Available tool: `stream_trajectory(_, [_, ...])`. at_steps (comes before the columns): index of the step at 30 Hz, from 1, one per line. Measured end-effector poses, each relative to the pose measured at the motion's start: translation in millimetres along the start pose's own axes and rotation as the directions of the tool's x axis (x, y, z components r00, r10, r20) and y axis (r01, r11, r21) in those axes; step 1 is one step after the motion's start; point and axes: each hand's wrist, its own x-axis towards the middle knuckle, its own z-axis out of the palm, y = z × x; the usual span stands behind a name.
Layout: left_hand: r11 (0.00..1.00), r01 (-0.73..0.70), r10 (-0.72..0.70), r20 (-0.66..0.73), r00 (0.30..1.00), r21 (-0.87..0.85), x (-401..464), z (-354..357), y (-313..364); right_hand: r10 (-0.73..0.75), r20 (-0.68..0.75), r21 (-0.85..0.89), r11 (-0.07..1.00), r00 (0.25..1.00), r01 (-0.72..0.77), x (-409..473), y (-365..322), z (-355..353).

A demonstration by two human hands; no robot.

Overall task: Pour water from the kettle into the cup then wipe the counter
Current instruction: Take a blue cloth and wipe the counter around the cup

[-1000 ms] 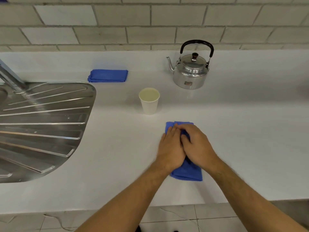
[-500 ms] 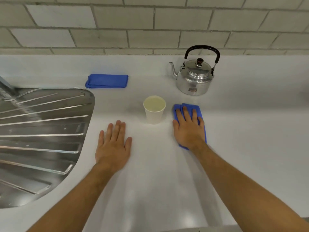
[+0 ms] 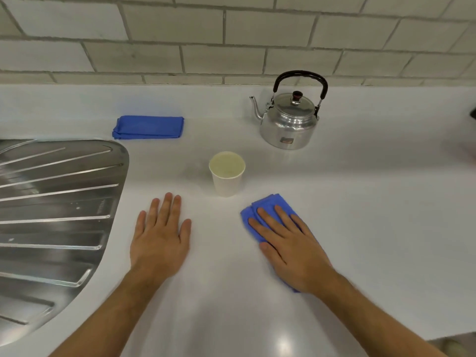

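Note:
A silver kettle [image 3: 288,124] with a black handle stands at the back of the white counter [image 3: 373,228]. A white paper cup [image 3: 227,176] filled with water stands in front of it. My right hand [image 3: 291,246] lies flat on a folded blue cloth [image 3: 265,206], pressing it to the counter just right of and nearer than the cup. My left hand [image 3: 161,238] rests flat on the bare counter left of the cup, fingers apart, holding nothing.
A second folded blue cloth [image 3: 148,127] lies at the back left. A steel sink drainboard [image 3: 56,215] fills the left side. A tiled wall [image 3: 231,39] rises behind the counter. A dark object [image 3: 473,112] shows at the right edge.
Both hands were together on the cloth; my left hand then moved off to the left. My right hand slid the cloth up beside the cup, then back towards me and slightly right.

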Motion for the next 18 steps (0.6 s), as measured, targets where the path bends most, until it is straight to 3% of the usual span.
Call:
stream_trajectory(2, [1.0,0.0,0.0,0.003,1.0,0.003,0,0,0,0.034,-0.024,-0.018,0.999,0.999,-0.034,4,20,-4])
stream_trajectory(5, [1.0,0.007,-0.007,-0.011,1.0,-0.002,-1,-1,2,0.24,-0.102,-0.024,0.97,0.965,-0.244,36,53,-11])
stream_trajectory(8, [1.0,0.01,-0.01,-0.022,1.0,0.009,-2,0,2,0.426,-0.16,-0.012,0.901,0.891,-0.433,78,82,-18])
stream_trajectory(11, [1.0,0.01,-0.009,-0.029,1.0,0.018,-2,-1,2,0.599,-0.125,0.101,0.801,0.791,-0.59,120,100,-24])
stream_trajectory(14, [1.0,0.007,-0.007,-0.032,0.999,0.024,-3,-2,3,0.686,-0.099,0.139,0.727,0.721,-0.673,146,102,-27])
stream_trajectory(16, [1.0,0.009,-0.008,-0.026,1.0,0.022,-3,-3,3,0.663,-0.09,0.116,0.748,0.743,-0.654,146,101,-28])
stream_trajectory(18, [1.0,0.012,-0.011,-0.019,1.0,0.013,-2,-4,3,0.521,-0.1,0.035,0.853,0.848,-0.52,131,103,-29])
